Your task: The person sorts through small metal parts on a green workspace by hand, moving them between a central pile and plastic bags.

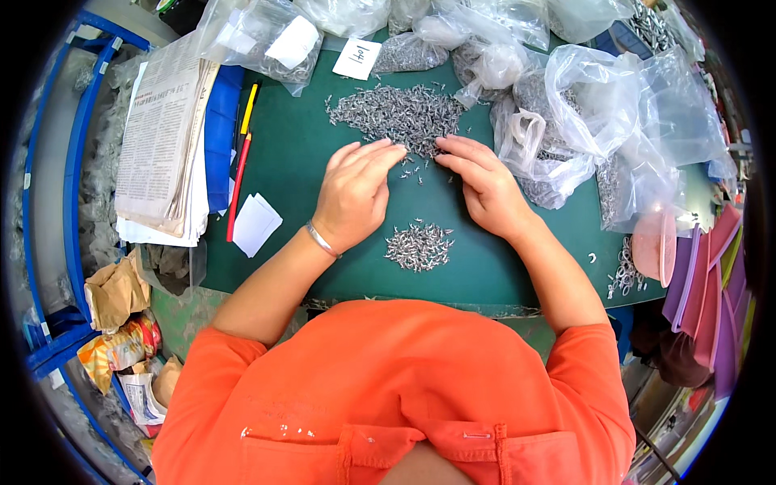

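Observation:
A wide heap of small grey metal pieces (392, 111), too small to name exactly, lies toward the far side of the green table. My left hand (354, 192) rests at its near left edge, fingers stretched out and fingertips by the loose pieces. Opposite it, my right hand (490, 187) reaches the near right edge with its fingers extended. Neither hand visibly grips anything, though the fingertips may touch pieces. A few stray pieces lie between the hands. Closer to me sits a smaller pile of shinier metal pieces (419, 247).
Clear plastic bags of metal parts (558, 121) crowd the back and right. On the left are stacked newspapers (162, 137), a blue bin (222, 137), a red pen (238, 190) and white paper slips (256, 224). A pink dish (654, 246) stands at the right edge.

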Demonstrator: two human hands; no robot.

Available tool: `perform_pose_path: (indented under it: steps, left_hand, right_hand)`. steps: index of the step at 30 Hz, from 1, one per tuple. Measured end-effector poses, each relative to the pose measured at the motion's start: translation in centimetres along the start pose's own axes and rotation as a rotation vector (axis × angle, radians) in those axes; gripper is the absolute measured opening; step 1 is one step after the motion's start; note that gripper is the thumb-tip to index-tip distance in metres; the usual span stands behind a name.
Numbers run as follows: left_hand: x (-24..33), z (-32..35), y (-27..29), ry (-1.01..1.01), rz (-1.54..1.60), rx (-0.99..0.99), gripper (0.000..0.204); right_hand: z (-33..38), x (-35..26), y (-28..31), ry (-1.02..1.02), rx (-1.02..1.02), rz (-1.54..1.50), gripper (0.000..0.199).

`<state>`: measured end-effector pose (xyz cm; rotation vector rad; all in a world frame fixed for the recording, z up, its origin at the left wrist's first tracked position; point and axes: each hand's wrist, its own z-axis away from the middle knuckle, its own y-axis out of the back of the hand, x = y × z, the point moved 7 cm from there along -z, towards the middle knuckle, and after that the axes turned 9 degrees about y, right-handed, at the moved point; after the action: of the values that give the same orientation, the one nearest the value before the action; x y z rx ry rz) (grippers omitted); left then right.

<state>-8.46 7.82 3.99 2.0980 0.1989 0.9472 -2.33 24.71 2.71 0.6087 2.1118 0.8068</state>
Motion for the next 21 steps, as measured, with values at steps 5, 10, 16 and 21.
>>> perform_pose_path:
  steps: [5,10,16,21]
  left_hand:
    - [0.2,1.1,-1.2,-0.037,0.044,-0.141,0.044]
    - [0.7,1.0,-1.5,-0.029,0.118,-0.161,0.048]
    - [0.3,0.8,-1.3,0.039,0.200,-0.155,0.054]
    - [0.9,0.6,-0.6,0.021,0.186,-0.065,0.057]
  right_hand:
    - [0.4,-0.9,0.0,-0.002,0.021,-0.099,0.045]
    - [1.0,-0.7,-0.5,-0.033,-0.036,-0.166,0.051]
    - [0.8,-0.8,0.0,-0.100,0.020,-0.143,0.054]
    - [1.7,-0.2,0.3,-0.184,0.078,-0.015,0.052]
